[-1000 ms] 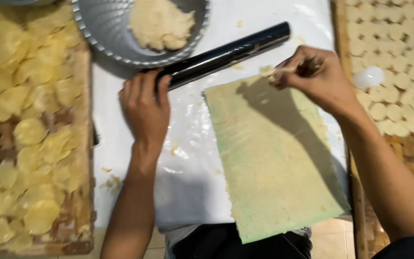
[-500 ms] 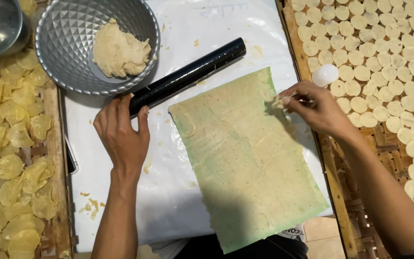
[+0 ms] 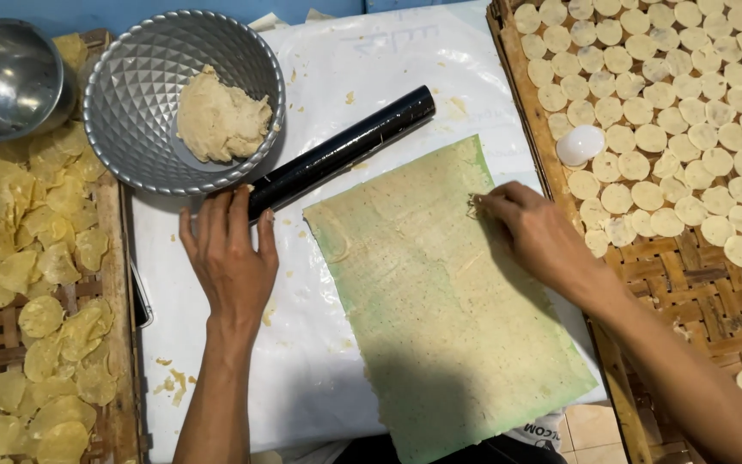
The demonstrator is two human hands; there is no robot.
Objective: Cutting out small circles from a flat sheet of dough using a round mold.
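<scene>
Dough sheet (image 3: 448, 301), thin and greenish, lies flat on the white cover (image 3: 337, 369) in front of you, running from near the roller down toward your body. Your right hand (image 3: 534, 236) rests on the sheet's upper right edge, fingers pinched narrow on a small bit of dough right at the rim; what exactly sits between the fingertips is too small to tell. Your left hand (image 3: 229, 258) lies flat on the cover just left of the sheet, fingers spread wide and holding nothing, with the fingertips touching the near end of the black roller (image 3: 341, 150). The roller lies slantwise above the sheet, its far end pointing up and right.

Beside the roller's near end stands a faceted metal bowl (image 3: 130, 112) with a lump of dough (image 3: 216, 120) in it. A smaller steel bowl (image 3: 6, 77) sits further left. On your left a woven tray (image 3: 109, 249) holds irregular yellow chips (image 3: 19, 258). On your right a second woven tray (image 3: 672, 266) carries rows of small pale rounds (image 3: 646, 129), with a white egg-shaped piece (image 3: 579, 144) near its edge.
</scene>
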